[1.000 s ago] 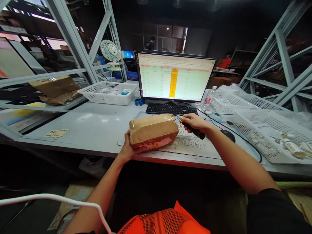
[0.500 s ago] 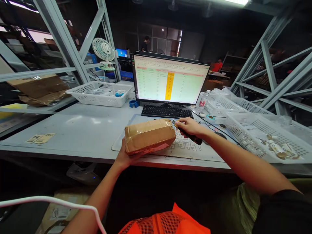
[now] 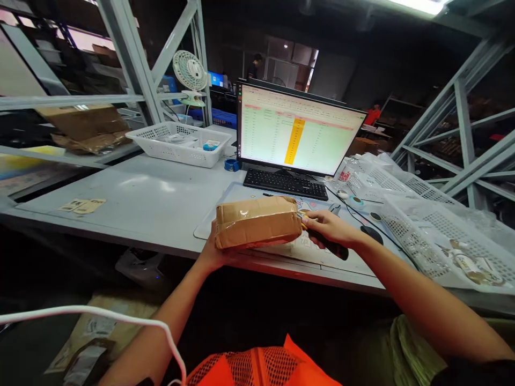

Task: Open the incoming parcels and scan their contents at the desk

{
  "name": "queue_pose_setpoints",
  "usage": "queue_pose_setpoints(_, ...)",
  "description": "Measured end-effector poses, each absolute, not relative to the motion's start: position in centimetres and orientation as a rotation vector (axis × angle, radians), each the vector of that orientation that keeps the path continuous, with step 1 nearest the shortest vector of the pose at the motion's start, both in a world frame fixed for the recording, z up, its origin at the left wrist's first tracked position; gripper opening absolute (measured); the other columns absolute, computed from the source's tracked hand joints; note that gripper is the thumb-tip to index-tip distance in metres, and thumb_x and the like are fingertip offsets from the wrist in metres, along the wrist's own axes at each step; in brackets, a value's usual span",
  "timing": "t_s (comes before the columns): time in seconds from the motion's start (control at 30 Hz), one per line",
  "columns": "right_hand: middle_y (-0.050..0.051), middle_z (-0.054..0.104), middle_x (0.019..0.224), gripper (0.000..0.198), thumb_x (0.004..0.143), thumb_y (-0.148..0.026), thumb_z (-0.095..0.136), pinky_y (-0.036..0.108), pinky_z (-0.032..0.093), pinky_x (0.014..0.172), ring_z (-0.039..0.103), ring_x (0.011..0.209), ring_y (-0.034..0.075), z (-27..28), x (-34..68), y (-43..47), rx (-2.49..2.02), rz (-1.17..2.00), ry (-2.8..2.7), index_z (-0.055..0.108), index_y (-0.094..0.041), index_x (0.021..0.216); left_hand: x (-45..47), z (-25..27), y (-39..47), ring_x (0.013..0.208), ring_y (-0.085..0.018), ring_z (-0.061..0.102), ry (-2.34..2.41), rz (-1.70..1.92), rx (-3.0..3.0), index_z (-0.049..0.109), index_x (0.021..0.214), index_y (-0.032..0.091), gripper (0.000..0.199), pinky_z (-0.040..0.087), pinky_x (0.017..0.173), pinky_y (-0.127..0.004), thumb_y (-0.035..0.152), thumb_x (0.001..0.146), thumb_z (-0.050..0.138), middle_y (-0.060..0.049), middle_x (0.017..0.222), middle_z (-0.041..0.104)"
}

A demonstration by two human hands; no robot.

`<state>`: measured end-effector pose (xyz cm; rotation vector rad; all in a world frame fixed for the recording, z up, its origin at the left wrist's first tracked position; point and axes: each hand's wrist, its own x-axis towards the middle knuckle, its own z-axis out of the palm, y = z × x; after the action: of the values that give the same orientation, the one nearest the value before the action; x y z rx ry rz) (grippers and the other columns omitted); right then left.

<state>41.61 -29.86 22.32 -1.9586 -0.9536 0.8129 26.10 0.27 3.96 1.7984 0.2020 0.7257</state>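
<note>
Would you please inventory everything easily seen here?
Desk: 1, pale grey, centre
Mat: 1, pale, on desk
Taped box: 1, brown, over mat
Cutter: 1, black and yellow, at box's right end
Monitor: 1, black, desk's back
Keyboard: 1, black, before monitor
Mouse: 1, black, desk's right
Baskets: at least 3, white, both sides
Roll: 1, blue, beside monitor
Fan: 1, pale green, back left
Cable: 1, white, lower left
Metal bars: several, grey, both sides
Vest: 1, orange, bottom
Left hand: 1, at box's left end
Right hand: 1, on cutter
</note>
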Motion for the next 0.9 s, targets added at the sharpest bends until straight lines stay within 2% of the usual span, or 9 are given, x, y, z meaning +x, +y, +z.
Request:
queue_pose_setpoints(0.1,-0.003,0.061,0.062,0.057,0.094,-0.079,0.059,0.022,0.044,0.045,0.055,0.047,0.012,22.3,42.5,-31.5,-1.943,1.031,-1.018,0.053,-0.022,0.091,25.9,4.5,0.3,0.123,-0.039,0.067,0.154,0.708,1.840,0.042,0.148,0.019,0.101,0.057,0.105,-0.058,0.050,0.067,0.094,-0.017,0.134,0.067)
queue_pose_setpoints(0.2,0.000,0.062,0.064,0.057,0.093,-0.079,0.061,0.026,0.046,0.049,0.056,0.050,0.014,22.8,44.1,-33.0,-2.129,1.045,-1.058,0.056,-0.023,0.086,26.1,5.5,0.4,0.123,-0.038,0.067,0.117,0.708,1.853,0.039,0.151,0.018,0.107,0.057,0.106,-0.053,0.048,0.064,0.095,-0.018,0.135,0.067)
queue_pose_setpoints(0.27,0.002,0.061,0.063,0.055,0.092,-0.077,0.061,0.029,0.044,0.050,0.056,0.052,0.017,24.2,45.1,-33.4,-2.415,0.752,-1.120,0.060,-0.023,0.082,26.5,6.2,0.5,0.128,-0.038,0.065,0.095,0.696,1.840,0.041,0.149,0.018,0.107,0.054,0.110,-0.051,0.049,0.062,0.095,-0.018,0.139,0.065)
queue_pose_setpoints(0.4,0.009,0.071,0.079,0.036,0.099,-0.058,0.058,0.033,0.037,0.058,0.060,0.066,0.022,28.6,44.0,-30.9,-2.668,-0.301,-1.352,0.072,-0.025,0.095,26.9,7.4,0.6,0.129,-0.037,0.065,0.069,0.637,1.878,0.041,0.149,0.018,0.104,0.052,0.112,-0.050,0.047,0.065,0.095,-0.016,0.139,0.065)
queue_pose_setpoints(0.47,0.010,0.075,0.092,0.026,0.103,-0.046,0.057,0.034,0.033,0.061,0.062,0.074,0.023,30.0,41.3,-27.8,-2.666,-0.507,-1.538,0.074,-0.026,0.103,26.8,7.9,0.4,0.127,-0.035,0.065,0.066,0.627,1.893,0.040,0.151,0.017,0.104,0.053,0.111,-0.047,0.046,0.067,0.094,-0.015,0.138,0.065)
queue_pose_setpoints(0.57,0.009,0.074,0.095,0.017,0.103,-0.030,0.058,0.033,0.029,0.062,0.062,0.074,0.022,30.3,36.8,-22.4,-2.730,-0.462,-1.809,0.074,-0.027,0.106,26.4,8.5,0.0,0.126,-0.035,0.066,0.060,0.635,1.918,0.040,0.151,0.017,0.105,0.053,0.111,-0.048,0.048,0.066,0.094,-0.015,0.139,0.064)
queue_pose_setpoints(0.67,0.010,0.073,0.094,0.017,0.101,-0.020,0.058,0.032,0.028,0.063,0.063,0.075,0.021,29.4,34.3,-18.7,-2.804,-0.368,-1.954,0.072,-0.024,0.110,26.0,9.0,-0.4,0.129,-0.037,0.063,0.049,0.643,1.962,0.040,0.152,0.017,0.104,0.050,0.113,-0.051,0.049,0.068,0.093,-0.017,0.142,0.062)
queue_pose_setpoints(0.77,0.011,0.073,0.092,0.019,0.103,-0.019,0.055,0.032,0.027,0.063,0.063,0.074,0.022,28.9,34.3,-17.9,-2.839,-0.351,-1.997,0.071,-0.022,0.112,26.1,9.3,-0.5,0.133,-0.038,0.061,0.041,0.656,1.986,0.040,0.153,0.016,0.104,0.048,0.116,-0.053,0.050,0.070,0.092,-0.019,0.145,0.060)
queue_pose_setpoints(0.9,0.009,0.073,0.089,0.015,0.105,-0.027,0.056,0.032,0.026,0.060,0.060,0.067,0.019,29.2,37.4,-21.0,-2.876,-0.380,-1.918,0.070,-0.024,0.104,26.6,9.4,-0.2,0.133,-0.038,0.061,0.012,0.652,2.004,0.041,0.153,0.017,0.103,0.048,0.117,-0.052,0.049,0.069,0.092,-0.018,0.146,0.060)
